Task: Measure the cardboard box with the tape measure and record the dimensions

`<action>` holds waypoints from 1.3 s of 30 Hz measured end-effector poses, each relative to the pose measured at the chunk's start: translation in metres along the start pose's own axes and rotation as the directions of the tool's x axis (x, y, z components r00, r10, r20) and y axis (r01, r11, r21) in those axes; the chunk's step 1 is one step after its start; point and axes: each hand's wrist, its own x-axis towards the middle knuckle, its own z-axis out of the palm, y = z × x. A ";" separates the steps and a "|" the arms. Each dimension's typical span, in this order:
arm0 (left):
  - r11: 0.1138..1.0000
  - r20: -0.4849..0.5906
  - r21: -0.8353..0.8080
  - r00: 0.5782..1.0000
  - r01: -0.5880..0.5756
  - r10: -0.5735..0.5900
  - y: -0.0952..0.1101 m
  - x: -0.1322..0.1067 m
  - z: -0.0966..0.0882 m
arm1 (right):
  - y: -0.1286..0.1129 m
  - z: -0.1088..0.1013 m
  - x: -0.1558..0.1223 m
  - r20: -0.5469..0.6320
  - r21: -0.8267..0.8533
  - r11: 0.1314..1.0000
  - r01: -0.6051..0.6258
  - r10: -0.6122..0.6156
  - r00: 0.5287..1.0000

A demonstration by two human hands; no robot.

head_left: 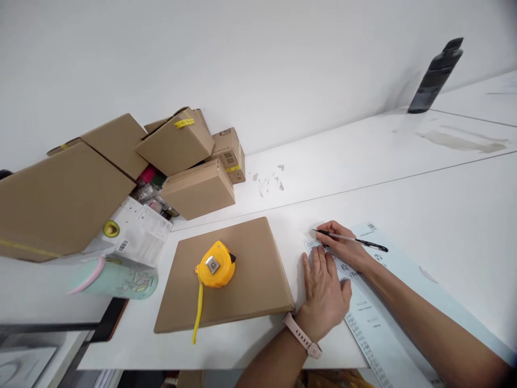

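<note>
1. The pale blue sheet (407, 275) carries printed rows and a small square code at its top corner, but the print is too small and blurred to read.
2. A white box (141, 231) at nine o'clock from the hands shows a barcode and an avocado sticker; its text is illegible. One small carton in the stack of cartons (177, 143) at ten o'clock bears black print and yellow tape, which is also unreadable.
3. The right hand (343, 249) is pinched around a black pen (355, 240), whose tip rests on the upper left corner of the sheet.
4. The left hand (323, 293) lies flat, fingers straight and close together, palm down on the sheet's left edge, just below the right hand. A pink watch (301, 334) sits on its wrist.
5. The sheet's lower end runs out of view at five o'clock, and the right forearm covers part of it.
6. A flat cardboard box (250, 280) lies just beside the left hand at nine o'clock, with a yellow tape measure (215, 265) on top, its strip trailing over the near edge.
7. A pastel green tumbler (117, 280) lies blurred beyond that.
8. A dark bottle (435, 75) stands at one o'clock, well apart, on the white table (444, 199).
</note>
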 end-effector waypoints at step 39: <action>1.000 -0.031 -0.002 0.999 -0.019 0.019 0.001 -0.001 -0.010 | 0.001 0.003 0.000 -0.014 -0.429 0.898 0.093 -0.110 0.994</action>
